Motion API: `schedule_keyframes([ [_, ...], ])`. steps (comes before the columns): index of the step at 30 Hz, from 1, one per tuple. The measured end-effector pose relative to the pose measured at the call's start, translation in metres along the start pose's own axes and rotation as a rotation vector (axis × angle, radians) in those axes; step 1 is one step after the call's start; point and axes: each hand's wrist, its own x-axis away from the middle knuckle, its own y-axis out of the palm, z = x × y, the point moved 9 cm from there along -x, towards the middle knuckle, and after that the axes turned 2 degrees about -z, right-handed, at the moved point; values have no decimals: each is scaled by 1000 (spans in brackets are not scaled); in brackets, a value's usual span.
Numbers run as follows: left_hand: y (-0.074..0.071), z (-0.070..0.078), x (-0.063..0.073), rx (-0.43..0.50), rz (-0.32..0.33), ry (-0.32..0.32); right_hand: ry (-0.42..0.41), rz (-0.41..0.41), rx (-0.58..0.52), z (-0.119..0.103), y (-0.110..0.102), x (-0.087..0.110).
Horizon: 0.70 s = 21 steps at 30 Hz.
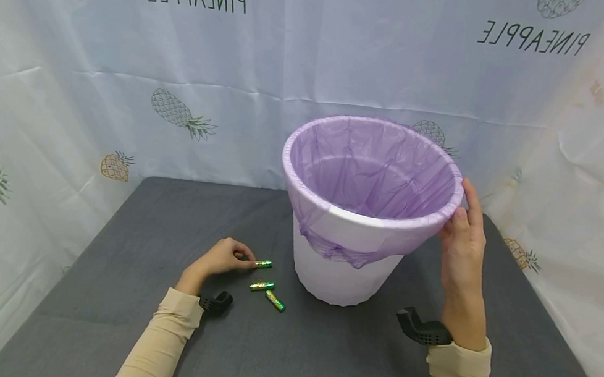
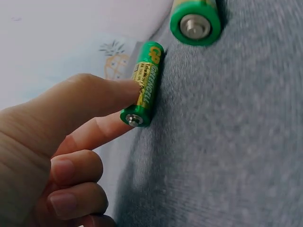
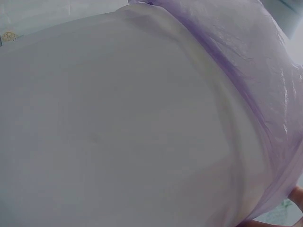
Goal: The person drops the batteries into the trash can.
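My left hand (image 1: 224, 257) pinches a green and gold battery (image 1: 263, 264) between thumb and index finger, low over the dark cloth. In the left wrist view that battery (image 2: 146, 85) shows GP Greencell lettering, and the other fingers curl beneath. Two more such batteries lie nearby: one (image 1: 261, 286) just in front, the other (image 1: 275, 300) at a slant. To their right stands a white bin (image 1: 342, 280) with a thin purple bag (image 1: 339, 252) lining it and folded over its rim. My right hand (image 1: 464, 244) rests against the bin's right side at the rim, fingers pointing up.
A dark grey cloth (image 1: 100, 290) covers the table. Behind and beside it hangs a pale curtain (image 1: 261, 53) printed with pineapples. Each wrist carries a black camera mount, the left one (image 1: 217, 302) close to the cloth, the right one (image 1: 423, 328) in front of the bin.
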Motion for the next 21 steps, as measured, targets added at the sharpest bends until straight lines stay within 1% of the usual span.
schedule_keyframes([
  [4, 0, -2, 0, -6, -7, -3, 9, 14, 12, 0, 0, 0],
  [11, -1, -4, 0, 17, -16, 4, 23, 33, 18, 0, -1, 0],
  [13, -1, -4, 0, 18, -13, 15, 25, 32, 16, 0, 0, 0],
  [21, -1, -6, -1, 32, -9, 12, 20, 22, 15, -1, 0, 1],
])
